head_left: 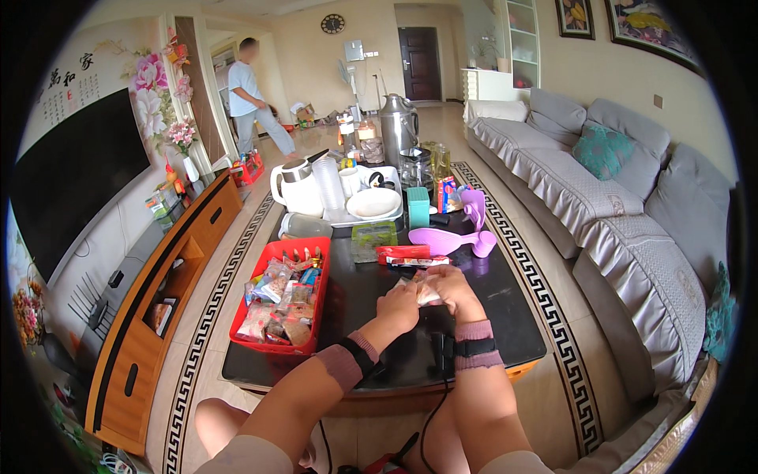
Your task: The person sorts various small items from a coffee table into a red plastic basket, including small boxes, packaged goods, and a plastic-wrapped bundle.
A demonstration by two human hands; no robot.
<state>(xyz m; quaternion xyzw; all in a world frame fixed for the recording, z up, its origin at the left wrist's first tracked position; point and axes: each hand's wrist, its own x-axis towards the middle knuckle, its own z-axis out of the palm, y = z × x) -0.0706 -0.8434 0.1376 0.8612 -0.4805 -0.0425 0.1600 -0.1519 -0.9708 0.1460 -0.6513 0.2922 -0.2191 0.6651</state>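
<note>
Over the near half of a black coffee table (pixel 497 343), my left hand (pixel 398 308) and my right hand (pixel 455 291) meet on a small plastic packet (pixel 427 289). Both grip it, the right from above at its far side. Its contents look pale, partly hidden by my fingers. Just beyond my hands lie a red packet (pixel 404 253) and a thin red-and-white packet (pixel 417 261). To the left stands a red plastic basket (pixel 324 278) filled with several small clear packets (pixel 301 293).
Beyond are a white tray (pixel 355 223) with cups and a bowl, a white jug (pixel 297 186), a steel thermos (pixel 399 127), a teal box (pixel 418 207) and a purple plastic object (pixel 441 240). A grey sofa (pixel 592 201) stands right, a wooden cabinet (pixel 172 284) left. A person (pixel 249 98) walks behind.
</note>
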